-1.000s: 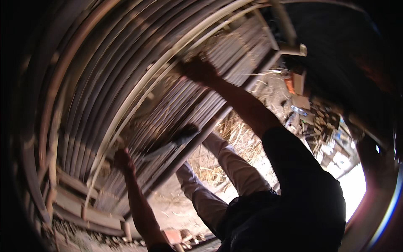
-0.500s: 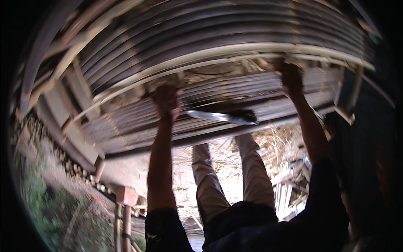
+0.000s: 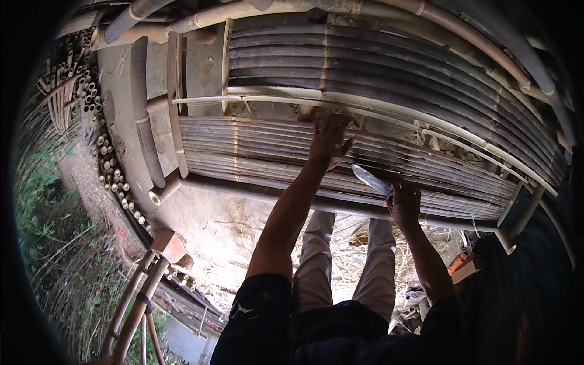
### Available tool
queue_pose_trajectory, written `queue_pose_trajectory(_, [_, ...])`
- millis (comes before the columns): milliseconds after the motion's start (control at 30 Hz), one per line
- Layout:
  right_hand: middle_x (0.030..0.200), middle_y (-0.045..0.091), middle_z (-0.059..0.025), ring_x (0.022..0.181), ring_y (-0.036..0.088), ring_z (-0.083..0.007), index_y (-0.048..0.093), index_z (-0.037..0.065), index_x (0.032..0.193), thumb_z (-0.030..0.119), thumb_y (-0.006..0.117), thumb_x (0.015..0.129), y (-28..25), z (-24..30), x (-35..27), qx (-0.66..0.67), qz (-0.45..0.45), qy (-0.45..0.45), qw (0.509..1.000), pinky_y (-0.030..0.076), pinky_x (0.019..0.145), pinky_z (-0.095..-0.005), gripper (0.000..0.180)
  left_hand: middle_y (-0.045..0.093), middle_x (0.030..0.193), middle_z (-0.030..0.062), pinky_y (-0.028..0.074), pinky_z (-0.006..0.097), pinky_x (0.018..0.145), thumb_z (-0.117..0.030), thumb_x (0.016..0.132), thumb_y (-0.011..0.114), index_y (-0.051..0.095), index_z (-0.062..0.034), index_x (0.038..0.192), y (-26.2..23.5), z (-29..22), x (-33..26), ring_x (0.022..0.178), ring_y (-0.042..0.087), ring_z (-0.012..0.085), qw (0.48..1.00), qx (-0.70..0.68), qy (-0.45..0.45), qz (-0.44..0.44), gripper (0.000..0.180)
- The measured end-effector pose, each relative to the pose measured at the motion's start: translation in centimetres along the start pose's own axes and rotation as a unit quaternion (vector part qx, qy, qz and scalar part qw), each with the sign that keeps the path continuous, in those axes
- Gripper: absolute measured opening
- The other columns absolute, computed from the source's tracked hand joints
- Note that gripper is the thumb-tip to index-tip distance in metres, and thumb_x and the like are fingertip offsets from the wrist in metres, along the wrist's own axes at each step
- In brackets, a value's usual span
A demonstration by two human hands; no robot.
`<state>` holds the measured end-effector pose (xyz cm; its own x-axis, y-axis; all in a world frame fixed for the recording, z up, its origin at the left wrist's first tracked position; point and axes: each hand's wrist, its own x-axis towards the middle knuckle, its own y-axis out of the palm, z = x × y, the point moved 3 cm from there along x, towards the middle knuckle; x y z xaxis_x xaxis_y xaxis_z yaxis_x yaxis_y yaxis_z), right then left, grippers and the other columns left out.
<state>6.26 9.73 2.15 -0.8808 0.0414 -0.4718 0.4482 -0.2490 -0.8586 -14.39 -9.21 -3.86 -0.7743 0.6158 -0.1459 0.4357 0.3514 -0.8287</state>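
- No package, label or sign shows near either hand; the only boxy coloured thing is a reddish brick-like block (image 3: 169, 244), well below and to the left of the left hand, on top of curved bamboo poles (image 3: 137, 298).
- The left hand (image 3: 329, 141) is spread open, fingers apart, palm pressed flat on a panel of bamboo slats (image 3: 261, 152); it grips nothing.
- The left arm runs straight up from a dark sleeve at the lower edge to that hand.
- The right hand (image 3: 404, 204) is closed around the handle of a knife (image 3: 372, 180), whose pale blade points up and left, toward the left hand.
- The knife's blade lies against the slats, just right of and below the left palm.
- The two hands are apart, the right lower and further right.
- A thick bamboo pole (image 3: 340, 207) runs under the slats, passing beneath both hands.
- Stacked bamboo ends (image 3: 112, 176) sit far to the left of the hands.
- The person's legs, in light trousers (image 3: 316, 255), show below and between the arms.
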Motion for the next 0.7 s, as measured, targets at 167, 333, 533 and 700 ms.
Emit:
queue_pose_trajectory(167, [0.1, 0.054, -0.0165, 0.091, 0.059, -0.0352, 0.051, 0.006, 0.115, 0.024, 0.087, 0.061, -0.5, 0.1, 0.0, 0.055, 0.014, 0.066, 0.996, 0.051, 0.072, -0.0452, 0.067, 0.049, 0.129, 0.0087, 0.028, 0.054, 0.108, -0.03, 0.084, 0.066, 0.048, -0.0176, 0.133, -3.9, 3.1, 1.4, 0.126, 0.042, 0.0293, 0.986, 0.137, 0.008, -0.1, 0.053])
queue_pose_trajectory(333, [0.097, 0.052, -0.021, 0.095, 0.055, -0.0394, 0.057, 0.002, 0.087, 0.021, 0.076, 0.064, -0.8, -0.5, -6.4, 0.169, -0.027, 0.232, 0.958, 0.047, 0.08, -0.05, 0.035, 0.052, 0.12, 0.0061, 0.047, 0.048, 0.089, -0.024, 0.083, 0.066, 0.053, -0.0144, 0.118, -4.9, 3.3, 7.1, 0.108, 0.055, 0.0281, 0.986, 0.152, 0.056, 0.04, 0.038])
queue_pose_trajectory(533, [0.077, 0.065, -0.0163, 0.08, 0.065, -0.0399, 0.055, 0.005, 0.091, 0.034, 0.077, 0.074, -2.5, 0.1, -23.2, 0.342, 0.061, 0.475, 0.808, 0.051, 0.07, -0.0486, 0.04, 0.053, 0.118, 0.0051, 0.049, 0.045, 0.077, -0.024, 0.076, 0.067, 0.06, -0.0139, 0.108, -3.0, -0.2, 10.8, 0.108, 0.053, 0.0256, 0.929, 0.306, 0.211, -0.005, 0.034])
queue_pose_trajectory(700, [0.074, 0.064, -0.0117, 0.073, 0.065, -0.0317, 0.058, 0.007, 0.085, 0.039, 0.078, 0.074, -2.4, 0.6, -36.0, 0.348, 0.094, 0.573, 0.736, 0.05, 0.066, -0.0444, 0.039, 0.057, 0.113, 0.0072, 0.047, 0.043, 0.078, -0.026, 0.086, 0.059, 0.06, -0.0102, 0.111, -1.9, -4.9, 12.6, 0.103, 0.057, 0.0239, 0.886, 0.397, 0.233, 0.057, 0.03])
